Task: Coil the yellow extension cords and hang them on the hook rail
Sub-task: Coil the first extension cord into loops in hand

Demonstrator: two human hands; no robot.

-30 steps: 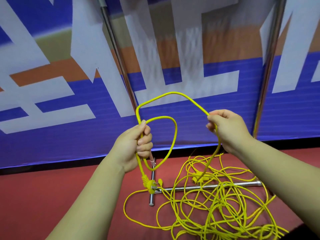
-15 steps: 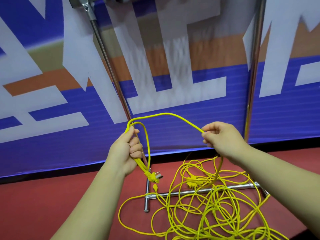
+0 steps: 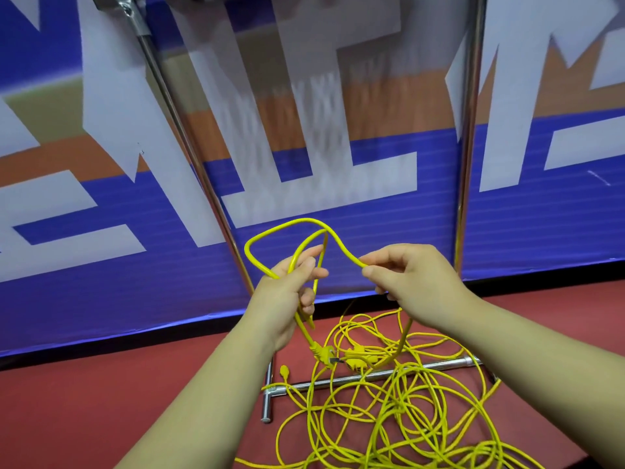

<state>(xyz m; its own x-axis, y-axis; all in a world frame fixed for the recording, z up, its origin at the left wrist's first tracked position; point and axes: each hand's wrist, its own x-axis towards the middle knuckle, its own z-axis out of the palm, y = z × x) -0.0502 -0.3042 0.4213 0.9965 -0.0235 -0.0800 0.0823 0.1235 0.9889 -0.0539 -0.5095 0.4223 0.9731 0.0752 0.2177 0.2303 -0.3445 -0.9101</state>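
the fingers [image 3: 373, 270] of the right hand [image 3: 416, 282] pinch a yellow cord [image 3: 291, 223] at the end of a fresh arc. the left hand [image 3: 287, 292], just beside it, curls its fingers [image 3: 314, 272] round the small loops already gathered. the arc rises from the left grip, bends over and drops to the right pinch. the new turn therefore lies to the right of the left fingers and slightly above them, its long axis running hand to hand. the left hand looks to be the holder and the right the feeder. the coming move appears to be carrying that pinch leftward into the left palm. below the left hand a plug [image 3: 324, 352] dangles. from the right hand the cord falls to a loose tangle [image 3: 399, 411] on the red floor [image 3: 101, 401], draped over a steel stand foot [image 3: 453, 363]. no hooks can be made out.
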